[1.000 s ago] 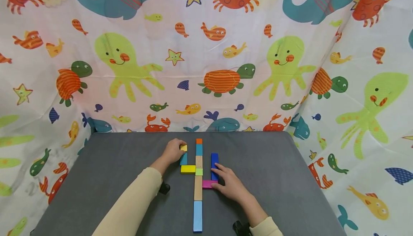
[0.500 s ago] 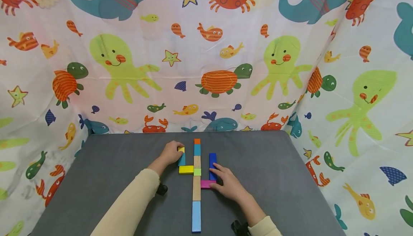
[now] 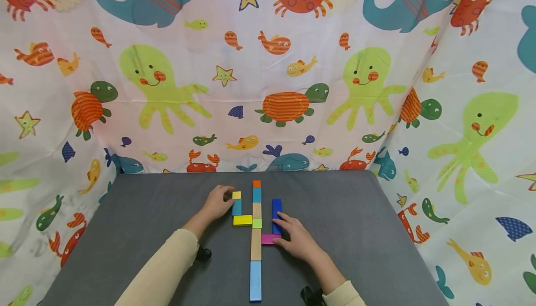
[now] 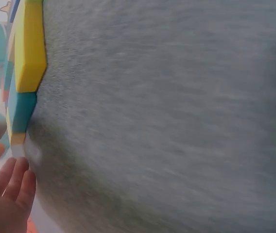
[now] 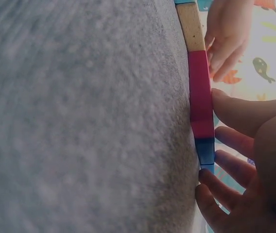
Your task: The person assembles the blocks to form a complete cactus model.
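A column of wooden blocks lies on the grey table, from an orange block [image 3: 257, 183] at the far end to a light blue block [image 3: 255, 281] at the near end. Its left branch is a yellow block [image 3: 243, 221], a teal block [image 3: 237, 207] and a small pale yellow block [image 3: 237, 195]. My left hand [image 3: 215, 204] is just left of that small block, fingers relaxed and holding nothing. On the right branch, a magenta block [image 3: 270, 239] meets dark blue blocks [image 3: 277, 206]. My right hand [image 3: 298, 239] rests its spread fingers and thumb on these.
The grey cloth-covered table [image 3: 351, 213] stretches out on both sides of the blocks. A curtain [image 3: 251, 73] printed with sea animals hangs behind and beside it. Black wrist cameras [image 3: 311, 296] sit at both cuffs.
My left hand has let go of the small pale yellow block and drawn back slightly to the left. The right hand stays on the magenta and blue blocks.
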{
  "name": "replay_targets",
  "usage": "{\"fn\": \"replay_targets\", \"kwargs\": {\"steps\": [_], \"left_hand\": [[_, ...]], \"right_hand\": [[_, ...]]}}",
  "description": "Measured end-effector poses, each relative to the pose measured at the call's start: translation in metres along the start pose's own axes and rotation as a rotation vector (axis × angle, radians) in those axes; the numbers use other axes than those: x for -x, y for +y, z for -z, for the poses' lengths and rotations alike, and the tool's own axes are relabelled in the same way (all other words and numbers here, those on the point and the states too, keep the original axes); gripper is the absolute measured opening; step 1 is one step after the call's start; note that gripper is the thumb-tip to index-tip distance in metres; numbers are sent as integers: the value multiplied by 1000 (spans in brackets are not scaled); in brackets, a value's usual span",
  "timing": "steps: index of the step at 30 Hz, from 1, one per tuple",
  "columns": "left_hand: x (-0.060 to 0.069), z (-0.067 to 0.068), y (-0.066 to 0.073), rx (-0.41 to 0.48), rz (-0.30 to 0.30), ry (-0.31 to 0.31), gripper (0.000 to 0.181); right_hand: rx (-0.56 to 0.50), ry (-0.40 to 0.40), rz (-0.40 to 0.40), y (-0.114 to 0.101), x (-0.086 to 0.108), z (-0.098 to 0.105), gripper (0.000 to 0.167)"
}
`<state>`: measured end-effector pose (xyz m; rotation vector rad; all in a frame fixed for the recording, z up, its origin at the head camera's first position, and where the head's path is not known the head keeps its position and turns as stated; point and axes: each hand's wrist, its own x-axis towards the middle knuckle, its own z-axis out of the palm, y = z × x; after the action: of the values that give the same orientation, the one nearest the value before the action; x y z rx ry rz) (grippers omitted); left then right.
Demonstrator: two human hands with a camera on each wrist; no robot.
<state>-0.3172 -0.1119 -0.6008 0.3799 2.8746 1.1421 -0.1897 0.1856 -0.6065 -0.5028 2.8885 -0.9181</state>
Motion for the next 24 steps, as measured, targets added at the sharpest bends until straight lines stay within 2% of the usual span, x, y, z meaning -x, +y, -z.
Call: {"fn": "replay_targets", "kwargs": {"steps": [5,10,19,24], "left_hand": [[20,9,-12,11,6,49,45],[41,22,-17,9,-15,78,45],[81,29,-15,-39,-44,72,45],[107,35,-14,-87,-95,114,46]], "right_hand": [[4,-5,4,1,-1,2,62],[17,-15,12,5,-3,4,63],[-32,6,10,9,-3,13,63],[-56,26,9,7,2,24,64]]}}
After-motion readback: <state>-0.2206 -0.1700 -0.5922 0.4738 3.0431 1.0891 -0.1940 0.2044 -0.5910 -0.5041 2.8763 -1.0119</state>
